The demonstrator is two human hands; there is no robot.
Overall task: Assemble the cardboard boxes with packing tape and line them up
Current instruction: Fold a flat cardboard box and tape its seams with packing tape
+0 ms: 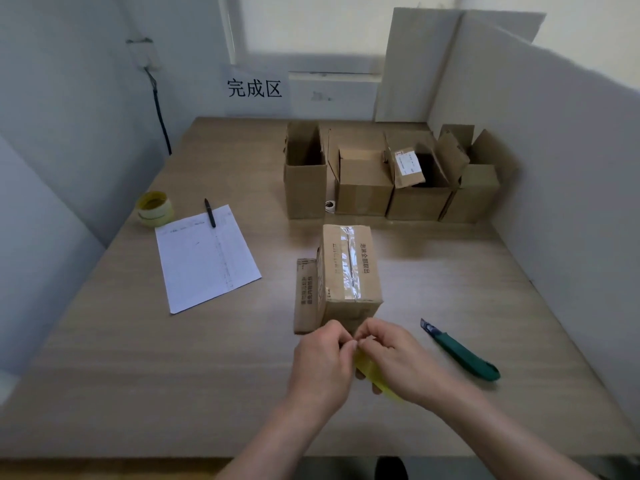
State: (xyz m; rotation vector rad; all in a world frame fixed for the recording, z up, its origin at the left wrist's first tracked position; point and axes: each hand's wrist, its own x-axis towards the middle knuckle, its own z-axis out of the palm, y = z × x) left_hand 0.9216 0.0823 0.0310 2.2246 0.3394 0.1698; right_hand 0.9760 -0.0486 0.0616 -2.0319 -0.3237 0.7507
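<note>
On the table (138,358), both hands (360,362) pinch yellow tape (372,375) just before the taped box (349,271).

I see a softly lit, slightly hazy picture. Daylight comes from the pale frosted window (311,26) at the far side, leaving dim grey side walls. The brown cardboard boxes (388,174) cast faint shadows on the light wooden table (138,358). Clear shiny tape (349,261) on the near box shows glare. Straight edges bow at the picture's borders; fine print looks blurred.
</note>
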